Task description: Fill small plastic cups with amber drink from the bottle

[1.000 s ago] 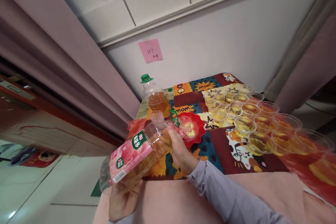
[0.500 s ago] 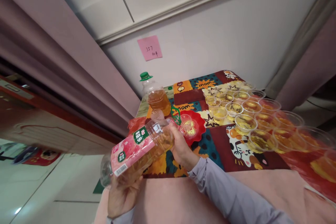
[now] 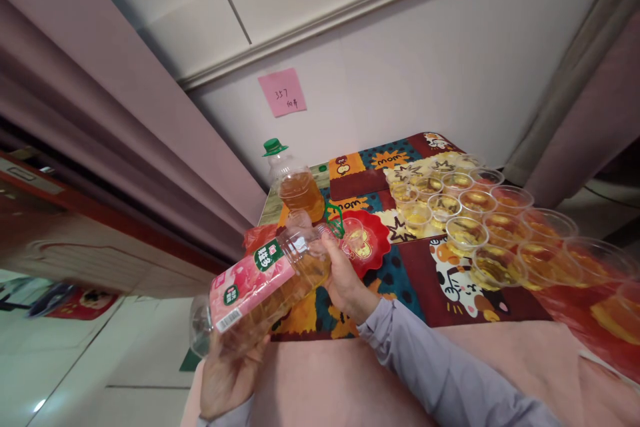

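A large clear plastic bottle (image 3: pixel 255 283) with a pink label lies tilted in both my hands, pale amber drink inside. My left hand (image 3: pixel 233 373) cups its lower end from below. Near the neck, my right hand (image 3: pixel 345 283) grips it with the thumb on top. The neck points toward a clear plastic cup (image 3: pixel 353 230) on a red scalloped plate (image 3: pixel 377 250); my right hand partly covers this area. A green plastic loop (image 3: pixel 334 219) sits at the plate's left edge. Behind stands a second bottle (image 3: pixel 301 193), upright, with a green cap and amber drink.
Several clear cups of yellow drink (image 3: pixel 467 232) stand in rows on the right of the patterned tablecloth (image 3: pixel 410 280). A pink cloth (image 3: pixel 340 380) hangs at the near edge. Behind rises a wall with a pink note (image 3: pixel 283 92); a curtain (image 3: pixel 150 100) hangs on the left.
The view has shifted very slightly. Both hands keep the same hold on the bottle, and its tilt looks nearly the same.
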Demonstrator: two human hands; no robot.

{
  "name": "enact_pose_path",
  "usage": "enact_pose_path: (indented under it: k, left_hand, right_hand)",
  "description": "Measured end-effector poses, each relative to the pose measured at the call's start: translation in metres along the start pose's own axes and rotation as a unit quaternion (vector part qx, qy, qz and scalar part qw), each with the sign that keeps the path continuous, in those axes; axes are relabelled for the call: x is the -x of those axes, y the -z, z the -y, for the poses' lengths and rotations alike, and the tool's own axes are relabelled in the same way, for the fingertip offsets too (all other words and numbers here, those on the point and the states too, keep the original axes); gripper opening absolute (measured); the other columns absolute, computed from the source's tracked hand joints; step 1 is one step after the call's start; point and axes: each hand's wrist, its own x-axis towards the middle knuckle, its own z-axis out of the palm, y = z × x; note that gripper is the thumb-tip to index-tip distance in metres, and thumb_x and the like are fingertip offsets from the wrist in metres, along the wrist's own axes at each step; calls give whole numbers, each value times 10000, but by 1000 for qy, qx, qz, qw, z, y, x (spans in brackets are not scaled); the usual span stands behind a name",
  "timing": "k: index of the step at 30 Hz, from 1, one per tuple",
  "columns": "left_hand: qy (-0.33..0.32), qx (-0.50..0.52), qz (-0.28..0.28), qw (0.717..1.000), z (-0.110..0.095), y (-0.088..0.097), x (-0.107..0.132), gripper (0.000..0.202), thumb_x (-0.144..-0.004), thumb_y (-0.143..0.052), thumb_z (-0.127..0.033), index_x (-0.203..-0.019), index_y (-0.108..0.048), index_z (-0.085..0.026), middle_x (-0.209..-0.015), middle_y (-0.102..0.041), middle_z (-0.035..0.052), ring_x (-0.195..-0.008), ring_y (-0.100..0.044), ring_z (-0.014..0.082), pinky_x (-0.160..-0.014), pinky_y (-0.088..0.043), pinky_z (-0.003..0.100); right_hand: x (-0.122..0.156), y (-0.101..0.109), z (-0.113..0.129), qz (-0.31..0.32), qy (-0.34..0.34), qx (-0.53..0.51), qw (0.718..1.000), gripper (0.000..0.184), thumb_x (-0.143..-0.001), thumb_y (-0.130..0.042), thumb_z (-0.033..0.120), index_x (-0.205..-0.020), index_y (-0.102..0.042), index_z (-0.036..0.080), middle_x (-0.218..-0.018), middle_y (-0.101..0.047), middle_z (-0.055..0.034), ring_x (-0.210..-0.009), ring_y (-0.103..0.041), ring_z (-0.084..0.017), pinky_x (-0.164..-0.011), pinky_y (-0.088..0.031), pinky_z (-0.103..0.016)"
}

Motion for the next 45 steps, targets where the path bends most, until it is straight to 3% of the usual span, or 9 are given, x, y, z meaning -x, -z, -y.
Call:
enact_pose_path:
  k: [4, 8, 11, 19, 22, 26, 31, 35, 45]
  left_hand:
    - [-14, -50, -7, 999, -1, -9, 0, 629, -984, -650, -185, -1556, -596, -438, -1315, -818, 93, -904, -852, 324, -666, -698, 388]
    - [-15, -61, 61, 996, -1, -12, -2, 465, -969, -701, -209, -1415, -729, -339, -1292, -819, 131, -941, -850, 331, -704, -700, 387]
    - [-5, -50, 94, 994, -1, -13, -3, 412, -960, -730, -225, -1358, -766, -328, -1273, -827, 121, -1011, -840, 344, -748, -702, 381]
    - [6, -40, 111, 993, 1, -17, -3, 390, -1000, -660, -243, -1362, -768, -337, -1306, -818, 112, -1069, -823, 377, -770, -715, 403]
    - [7, -38, 92, 995, 1, -15, -3, 460, -998, -665, -270, -1441, -706, -387, -1326, -813, 104, -1071, -826, 359, -766, -710, 392]
    - [7, -43, 60, 997, -3, -11, -4, 468, -988, -666, -249, -1445, -701, -342, -1229, -843, 133, -1088, -815, 402, -733, -714, 431]
    - [17, -37, 94, 995, -5, -8, -5, 527, -1008, -635, -256, -1527, -641, -347, -1344, -794, 161, -1085, -816, 397, -770, -709, 461]
    - [15, -5, 85, 996, -2, -7, -5, 574, -1034, -571, -256, -1600, -568, -347, -1354, -788, 167, -1064, -824, 390, -763, -710, 478]
    - [-20, -33, 57, 998, 2, -8, -1, 442, -1023, -627, -292, -1458, -695, -336, -1285, -821, 144, -996, -844, 344, -730, -705, 411]
  right_hand:
    - [-1, -1, 0, 2, -3, -6, 1000, 599, -802, -835, 742, -1088, -768, 219, -1001, -855, -70, -978, -804, -292, -845, -645, -409]
    - [-2, -1, 0, -1, 2, -13, 1000, 558, -836, -816, 715, -1103, -770, 227, -1044, -857, -64, -1021, -806, -282, -891, -638, -406]
    - [-3, -1, 0, -13, 1, -16, 1000, 547, -842, -810, 714, -1098, -775, 232, -1052, -859, -61, -1033, -807, -284, -892, -641, -406]
    - [-5, 0, 1, -16, 10, -4, 1000, 564, -832, -797, 745, -1099, -779, 248, -1026, -859, -57, -1043, -808, -296, -897, -651, -430]
    - [-5, 0, 1, -15, 6, -10, 1000, 541, -837, -801, 726, -1083, -783, 244, -1035, -861, -62, -1067, -806, -302, -897, -652, -430]
    - [-4, -1, 3, -12, 3, -5, 1000, 522, -849, -789, 725, -1069, -786, 251, -1056, -862, -60, -1065, -809, -302, -894, -653, -433]
    - [-2, -3, 6, -14, 1, -10, 1000, 503, -846, -801, 710, -1050, -787, 251, -1035, -865, -56, -1040, -808, -286, -860, -645, -395]
    - [-2, -2, 8, -8, -18, -7, 1000, 514, -837, -815, 711, -1023, -784, 232, -1006, -862, -56, -985, -809, -277, -823, -638, -379]
    - [-4, 3, 5, 4, -27, 4, 1000, 544, -852, -787, 738, -1030, -784, 224, -1028, -863, -66, -989, -805, -278, -839, -620, -389]
